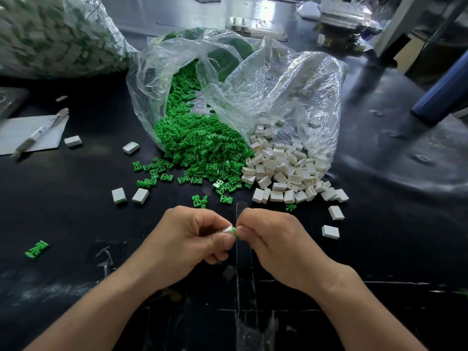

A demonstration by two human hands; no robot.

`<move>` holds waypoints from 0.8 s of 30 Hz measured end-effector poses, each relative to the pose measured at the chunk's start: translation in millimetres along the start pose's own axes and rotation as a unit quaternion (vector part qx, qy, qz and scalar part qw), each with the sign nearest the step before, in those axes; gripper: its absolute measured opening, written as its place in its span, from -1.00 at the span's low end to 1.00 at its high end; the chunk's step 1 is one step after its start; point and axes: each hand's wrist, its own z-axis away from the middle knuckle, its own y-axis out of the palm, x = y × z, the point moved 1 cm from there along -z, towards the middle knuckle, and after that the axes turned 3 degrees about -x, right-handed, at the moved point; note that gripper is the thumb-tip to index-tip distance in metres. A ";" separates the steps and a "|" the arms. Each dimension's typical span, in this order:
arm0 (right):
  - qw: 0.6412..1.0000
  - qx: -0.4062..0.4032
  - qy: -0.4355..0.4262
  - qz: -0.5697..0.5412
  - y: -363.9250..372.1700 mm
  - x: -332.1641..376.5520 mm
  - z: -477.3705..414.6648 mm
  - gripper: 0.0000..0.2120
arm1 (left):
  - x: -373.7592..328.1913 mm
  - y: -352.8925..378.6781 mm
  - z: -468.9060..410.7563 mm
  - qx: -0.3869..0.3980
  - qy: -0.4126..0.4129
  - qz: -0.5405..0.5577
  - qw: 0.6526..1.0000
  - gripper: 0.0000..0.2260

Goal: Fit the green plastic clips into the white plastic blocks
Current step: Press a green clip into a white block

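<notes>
Green clip (234, 229), one, in right hand (274, 245); white block (227, 229), one, left hand (183, 240).

Head cam looks fwd/down, close over table (76, 214)

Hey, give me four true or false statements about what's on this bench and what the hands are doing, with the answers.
1. The left hand holds a white block. True.
2. The green clips spill from a cardboard box. False: they spill from a clear plastic bag.
3. A pen lies on the sheet of paper. True.
4. The right hand hangs idle and empty. False: it pinches a green clip against the white block.
</notes>
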 end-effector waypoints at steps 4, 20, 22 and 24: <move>0.991 0.049 -0.049 0.117 -0.1 2.9 1.4 -0.92 | 1.1 1.8 4.6 -0.001 0.034 -0.095 0.995 -0.86; 0.989 -0.142 0.001 -0.032 11.4 6.3 0.6 -0.80 | -7.8 14.9 7.3 -0.090 -0.020 0.164 0.982 -0.86; 0.989 -0.136 0.009 -0.057 12.0 5.5 0.7 -0.75 | -9.2 13.7 6.4 -0.091 -0.020 0.163 0.982 -0.84; 0.991 -0.098 0.021 -0.091 8.9 2.7 0.7 -0.75 | -10.8 10.5 4.9 -0.067 -0.032 0.153 0.985 -0.81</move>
